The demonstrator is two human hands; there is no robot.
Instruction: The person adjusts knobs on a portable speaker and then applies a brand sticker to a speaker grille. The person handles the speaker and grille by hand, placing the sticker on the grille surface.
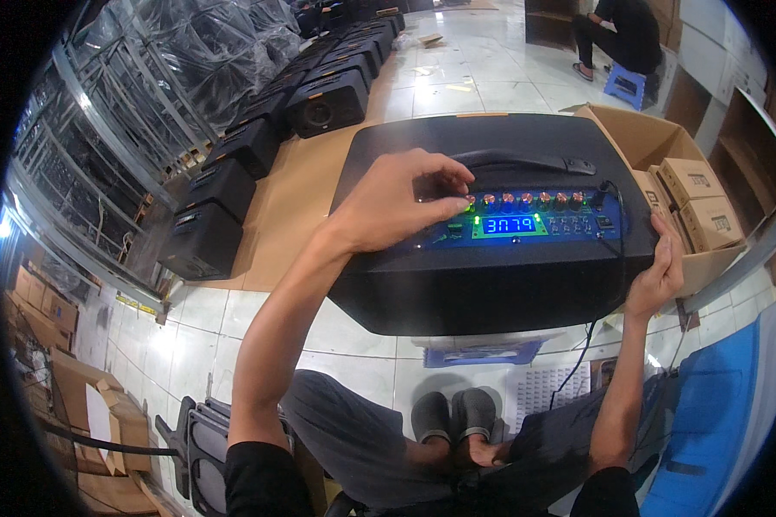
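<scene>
A black speaker [478,293] lies in the centre with its control panel [578,227] facing up, directly in front of a seated person, above a blue plastic support [483,351]. The hands are well apart. The left hand [397,200] reaches across the speaker's left part, thumb and forefinger curled at the leftmost knob [470,204] of a row; whether they pinch it cannot be told. The right hand [660,271] bends its fingers against the speaker's right edge; its grip is hidden. A lit blue display [509,226] sits below the knobs, and a black carry handle [526,160] behind them. Room is tight on the right, where an open cardboard box [642,133] holding small cartons [711,224] stands just beside that edge. A thin black cable [587,345] hangs past the near edge, beside the person's grey shoes [474,412]. To the left there is more room: white tiled floor [190,332] and a brown sheet [276,207] separate the speaker from rows of black speakers [323,108].
</scene>
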